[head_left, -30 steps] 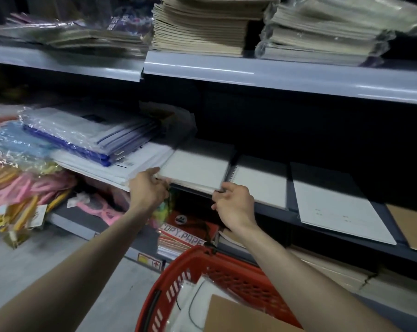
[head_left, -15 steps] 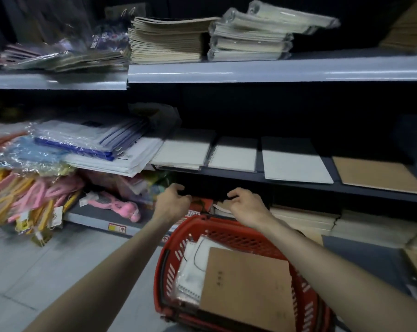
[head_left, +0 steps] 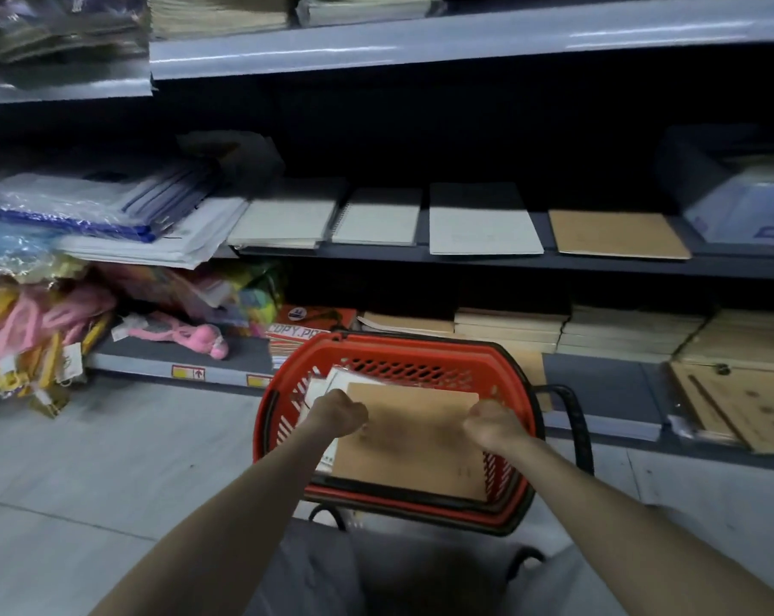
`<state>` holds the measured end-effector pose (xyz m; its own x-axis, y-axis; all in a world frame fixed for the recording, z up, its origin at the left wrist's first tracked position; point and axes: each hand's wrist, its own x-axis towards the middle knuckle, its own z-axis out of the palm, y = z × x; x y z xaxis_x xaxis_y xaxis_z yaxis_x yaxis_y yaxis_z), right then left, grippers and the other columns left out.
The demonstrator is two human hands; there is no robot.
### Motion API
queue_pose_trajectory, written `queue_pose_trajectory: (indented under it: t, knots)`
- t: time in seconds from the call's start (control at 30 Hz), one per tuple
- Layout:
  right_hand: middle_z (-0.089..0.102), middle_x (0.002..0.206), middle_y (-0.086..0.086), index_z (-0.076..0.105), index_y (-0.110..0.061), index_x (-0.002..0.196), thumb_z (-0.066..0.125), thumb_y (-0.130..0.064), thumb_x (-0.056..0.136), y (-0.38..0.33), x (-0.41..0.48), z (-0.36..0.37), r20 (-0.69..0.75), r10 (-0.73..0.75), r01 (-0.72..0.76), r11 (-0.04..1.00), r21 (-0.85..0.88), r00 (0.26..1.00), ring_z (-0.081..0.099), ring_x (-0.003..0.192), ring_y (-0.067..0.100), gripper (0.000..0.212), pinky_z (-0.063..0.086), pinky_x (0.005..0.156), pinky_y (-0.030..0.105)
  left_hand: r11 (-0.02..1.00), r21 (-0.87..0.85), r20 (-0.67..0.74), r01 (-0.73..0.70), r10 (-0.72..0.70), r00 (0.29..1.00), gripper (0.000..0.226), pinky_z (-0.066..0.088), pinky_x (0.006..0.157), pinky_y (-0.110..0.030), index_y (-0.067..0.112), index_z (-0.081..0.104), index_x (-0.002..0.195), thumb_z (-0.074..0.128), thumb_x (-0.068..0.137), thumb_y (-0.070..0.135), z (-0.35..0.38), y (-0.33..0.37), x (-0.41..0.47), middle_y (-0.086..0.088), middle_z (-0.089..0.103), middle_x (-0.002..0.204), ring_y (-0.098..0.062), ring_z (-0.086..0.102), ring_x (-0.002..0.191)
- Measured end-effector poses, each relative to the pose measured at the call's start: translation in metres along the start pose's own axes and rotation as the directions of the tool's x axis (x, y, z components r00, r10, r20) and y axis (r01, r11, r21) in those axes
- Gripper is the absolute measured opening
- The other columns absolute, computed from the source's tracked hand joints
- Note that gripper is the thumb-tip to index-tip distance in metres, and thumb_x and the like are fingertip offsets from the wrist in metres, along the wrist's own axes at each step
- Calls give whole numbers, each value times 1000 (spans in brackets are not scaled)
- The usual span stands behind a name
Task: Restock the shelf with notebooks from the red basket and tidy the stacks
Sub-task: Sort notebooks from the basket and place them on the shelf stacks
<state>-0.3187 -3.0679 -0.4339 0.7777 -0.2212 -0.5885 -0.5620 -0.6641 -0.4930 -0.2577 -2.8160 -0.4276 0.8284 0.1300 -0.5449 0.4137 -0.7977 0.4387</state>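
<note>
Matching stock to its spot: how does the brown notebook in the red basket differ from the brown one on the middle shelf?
The basket notebook is gripped at its upper corners by the left hand and right hand; the shelf notebook is untouched. The basket notebook rests on white notebooks in the red basket; the shelf notebook lies on the middle shelf. Both have brown covers.
</note>
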Motion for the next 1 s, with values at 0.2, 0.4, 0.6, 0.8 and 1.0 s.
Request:
queue_pose_trajectory:
  t: [0.2,0.4,0.6,0.8,1.0]
  knots:
    - [51,152,7,48,-16,151,48,-21,100,12,7,27,51,105,-111,982,150,993,51,139,28,51,45,109,29,991,60,-69,120,-116,991,59,44,105,-34,1,56,138,63,96,42,39,-31,16,-18,58,142,-33,56,131]
    - [50,151,15,38,-5,155,52,-22,102,10,17,33,58,220,-227,919,324,974,54,134,32,57,50,96,30,988,-18,-101,151,-152,983,41,51,95,-34,1,63,128,60,99,30,42,-26,20,-16,66,129,-34,63,120]
    - [68,121,14,64,-8,126,48,-17,101,12,13,-2,-24,188,-150,852,502,982,67,102,29,31,56,81,34,948,-317,-44,26,-41,998,36,40,62,3,-6,65,126,56,100,17,22,-13,25,-21,68,126,-37,63,121]
    - [70,105,10,66,-15,109,49,-9,94,-14,-36,-98,-188,67,78,739,669,980,65,93,26,23,52,71,33,746,-645,-176,-164,64,982,15,52,81,-41,2,69,106,59,95,4,-30,75,-53,-7,65,89,-30,60,87]
    - [70,96,10,71,-14,96,52,-5,99,-4,-77,-198,-361,13,279,609,742,932,64,85,25,22,50,69,32,668,-712,-134,-217,174,976,14,57,83,-50,8,77,86,69,79,16,-51,170,-87,-20,77,100,-39,70,93]
